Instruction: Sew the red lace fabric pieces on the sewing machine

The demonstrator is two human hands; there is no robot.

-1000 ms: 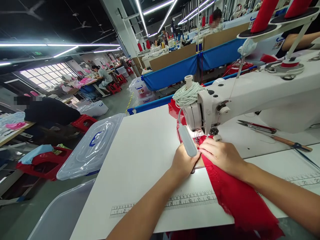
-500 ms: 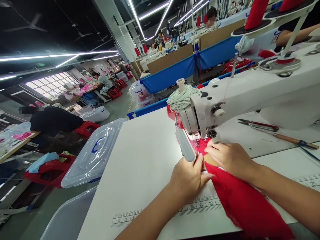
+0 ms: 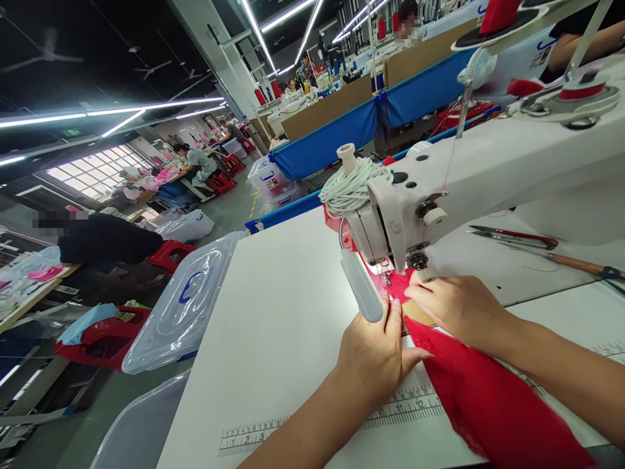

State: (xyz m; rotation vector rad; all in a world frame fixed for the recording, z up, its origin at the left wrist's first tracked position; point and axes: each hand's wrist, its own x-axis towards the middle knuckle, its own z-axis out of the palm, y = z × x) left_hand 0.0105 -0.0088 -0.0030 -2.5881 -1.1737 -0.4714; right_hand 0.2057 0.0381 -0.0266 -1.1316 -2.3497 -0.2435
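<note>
A white sewing machine stands over the table, its needle and presser foot on a piece of red fabric with a lace-like edge. In front of the foot, my left hand lies with fingers stretched out on the fabric and thumb spread to the side. My right hand is closed, its bent fingers pressed together on the fabric just right of the foot; the fingertips are partly hidden. Between the hands shows a tan plate. The fabric trails toward the table's front edge.
A grey lamp or sensor arm hangs left of the needle. Coiled pale cord sits on the machine head. Scissors-like snips and a wooden-handled tool lie at right. Lidded plastic box stands left of the white table.
The view has shifted slightly, so machine and hands appear a little to the right. Both hands keep nearly the same places beside the presser foot.
</note>
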